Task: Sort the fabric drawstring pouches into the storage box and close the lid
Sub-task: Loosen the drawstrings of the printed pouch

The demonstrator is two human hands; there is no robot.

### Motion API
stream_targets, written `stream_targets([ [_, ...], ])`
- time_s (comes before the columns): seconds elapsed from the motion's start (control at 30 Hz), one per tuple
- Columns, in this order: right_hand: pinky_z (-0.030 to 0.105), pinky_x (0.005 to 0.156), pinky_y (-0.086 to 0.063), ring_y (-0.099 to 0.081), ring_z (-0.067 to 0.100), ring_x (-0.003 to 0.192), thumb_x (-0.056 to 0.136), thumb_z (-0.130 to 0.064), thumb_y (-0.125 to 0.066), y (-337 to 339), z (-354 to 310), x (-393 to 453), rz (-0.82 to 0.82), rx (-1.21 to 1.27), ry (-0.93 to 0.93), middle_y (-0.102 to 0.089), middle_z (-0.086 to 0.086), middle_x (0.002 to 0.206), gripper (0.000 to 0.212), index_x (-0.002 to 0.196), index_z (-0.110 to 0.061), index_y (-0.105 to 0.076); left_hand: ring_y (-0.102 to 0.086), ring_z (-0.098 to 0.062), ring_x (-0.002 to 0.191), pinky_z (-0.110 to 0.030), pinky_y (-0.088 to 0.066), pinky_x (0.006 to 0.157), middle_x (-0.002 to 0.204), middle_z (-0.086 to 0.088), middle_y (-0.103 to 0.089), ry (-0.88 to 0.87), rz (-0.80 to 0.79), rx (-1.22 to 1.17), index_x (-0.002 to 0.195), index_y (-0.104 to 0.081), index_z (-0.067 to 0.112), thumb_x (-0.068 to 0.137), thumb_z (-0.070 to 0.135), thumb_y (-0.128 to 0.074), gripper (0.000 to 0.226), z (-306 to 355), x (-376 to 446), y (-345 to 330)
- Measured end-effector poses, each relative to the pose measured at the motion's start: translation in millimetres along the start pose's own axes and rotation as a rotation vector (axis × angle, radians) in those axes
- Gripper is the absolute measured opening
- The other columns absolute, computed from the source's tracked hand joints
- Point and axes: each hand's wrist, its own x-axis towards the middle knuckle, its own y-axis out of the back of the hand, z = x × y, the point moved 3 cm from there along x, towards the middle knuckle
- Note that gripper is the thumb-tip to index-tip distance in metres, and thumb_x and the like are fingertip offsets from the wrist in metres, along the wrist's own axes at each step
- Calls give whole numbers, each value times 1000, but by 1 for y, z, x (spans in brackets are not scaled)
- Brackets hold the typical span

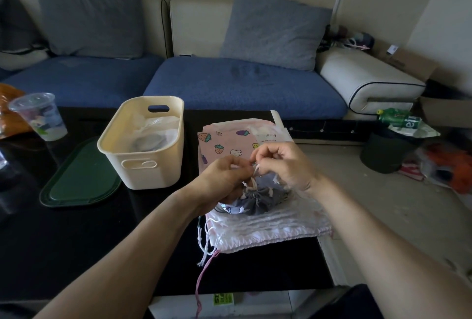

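Both hands in pinching grip on grey pouch's cord, pouch half hidden.

The open cream plastic storage box stands on the black glossy table at centre frame, with the dark green flat lid lying on the table to its lower left and the clear plastic cup at the far left edge. Right of the box, the stack of flat fabric drawstring pouches lies on the table. The gathered grey pouch sits on the stack beneath the left hand and right hand, while the blue cushioned sofa spans the upper frame behind the table.
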Motion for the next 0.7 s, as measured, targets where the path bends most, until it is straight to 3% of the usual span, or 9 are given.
stream_targets([
  [0.13,18,63,-41,-56,1,61,79,-2,-67,-6,9,4,41,177,-126,-64,-2,69,19,66,-15,-62,-26,-8,41,-19,-19,39,54,-3,-38,-42,-88,71,101,-54,1,103,11,-47,12,-1,-1,1],
  [0.3,19,62,-49,-62,8,63,86,2,-67,-12,12,4,50,261,-182,-66,1,71,20,73,-12,-67,-25,-9,41,-20,-17,43,57,-2,-30,-37,-153,8,99,-52,1,103,2,-39,15,1,-3,0],
  [0.47,18,65,-50,-63,8,67,88,-2,-68,-11,10,6,54,213,-166,-67,0,75,17,77,-14,-67,-24,-13,47,-22,-14,44,60,-4,-32,-9,-163,-24,75,-58,11,99,11,-49,26,4,-4,4],
  [0.6,17,59,-47,-61,7,64,88,-2,-67,-5,7,4,48,246,-182,-66,-3,68,18,75,-14,-65,-30,-12,45,-19,-21,40,59,-5,-40,-35,-108,-18,87,-58,8,99,14,-54,14,6,-6,5],
  [0.7,22,64,-47,-59,11,68,81,-12,-71,0,5,3,12,233,-143,-63,-2,68,17,67,-20,-65,-28,-11,45,-23,-15,43,58,-2,-48,-67,-10,-141,101,-58,6,99,14,-54,9,7,-3,5],
])
